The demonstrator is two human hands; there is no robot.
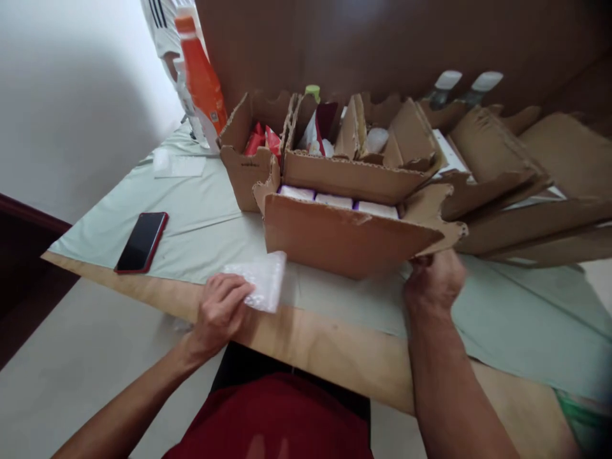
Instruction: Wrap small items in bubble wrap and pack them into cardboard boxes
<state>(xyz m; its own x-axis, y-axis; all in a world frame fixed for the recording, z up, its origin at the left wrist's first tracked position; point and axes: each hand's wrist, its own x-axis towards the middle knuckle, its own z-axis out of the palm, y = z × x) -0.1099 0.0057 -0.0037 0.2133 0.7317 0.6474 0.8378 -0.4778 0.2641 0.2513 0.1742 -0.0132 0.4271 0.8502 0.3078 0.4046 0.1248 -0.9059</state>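
Observation:
My left hand (222, 309) pinches a flat, clear bubble-wrap pouch (265, 280) over the front edge of the table. My right hand (436, 280) is closed at the lower right corner of a cardboard box (349, 236), its fingertips partly hidden by the box's edge. This open-topped box stands in front of the others, and its lower edge is slightly blurred. Inside it is a row of white packs with purple edges (335, 201); only their tops show.
More open cardboard boxes (358, 169) stand behind and to the right, one with red packets (262, 139). An orange bottle (203, 80) is at back left. A phone (142, 242) lies on the green cloth (205, 223). White-capped bottles (448, 81) stand at the back. Another person's sleeve (162, 25) shows.

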